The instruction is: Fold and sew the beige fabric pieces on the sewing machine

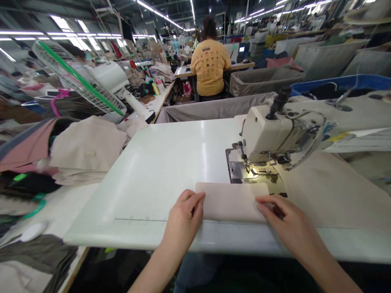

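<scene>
A pale pink rectangular fabric piece (229,202) lies flat on the white sewing table (171,162), close to its front edge. My left hand (187,213) pinches the piece's left edge between thumb and forefinger. At the right edge, my right hand (282,213) holds it the same way. Just beyond the fabric is the metal needle plate (240,171) of a cream sewing machine (269,130). The fabric's far edge lies close to this plate, and the lit needle area sits above and right of the piece.
A larger beige fabric (332,191) spreads right of the machine. Left stand a stack of beige cut pieces (88,146) and a white fan with a green rim (82,79). A ruler line (137,220) runs along the front edge. Ahead, a person in a yellow shirt (210,67) sits.
</scene>
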A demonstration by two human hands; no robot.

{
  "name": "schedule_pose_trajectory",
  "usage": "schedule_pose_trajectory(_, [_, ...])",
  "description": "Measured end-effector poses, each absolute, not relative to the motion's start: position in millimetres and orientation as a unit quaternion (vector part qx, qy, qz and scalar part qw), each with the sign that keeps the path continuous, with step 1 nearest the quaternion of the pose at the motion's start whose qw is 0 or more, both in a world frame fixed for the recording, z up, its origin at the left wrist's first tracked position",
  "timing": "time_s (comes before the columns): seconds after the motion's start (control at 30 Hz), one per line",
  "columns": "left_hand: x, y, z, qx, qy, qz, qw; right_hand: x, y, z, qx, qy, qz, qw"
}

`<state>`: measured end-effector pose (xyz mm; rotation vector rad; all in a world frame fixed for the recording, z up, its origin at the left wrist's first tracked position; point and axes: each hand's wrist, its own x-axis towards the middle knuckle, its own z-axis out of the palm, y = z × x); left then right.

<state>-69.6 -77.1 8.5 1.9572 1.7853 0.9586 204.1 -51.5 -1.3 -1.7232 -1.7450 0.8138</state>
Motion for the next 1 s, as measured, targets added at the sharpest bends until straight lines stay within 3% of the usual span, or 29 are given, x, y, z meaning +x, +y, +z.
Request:
schedule_pose_trajectory(0.63, [-65.5, -72.3, 14.7, 0.688, 0.656, 0.273, 0.149, 205.9, -50.3, -4.4, -0.643, -0.646, 0.313, 0.269])
schedule_pose_trajectory(1.0, [-73.2, -61.4, 11.5, 0.714, 0.629, 0.279, 0.129, 202.3, -46.9, 2.3, -0.652, -0.605, 0.319, 0.328])
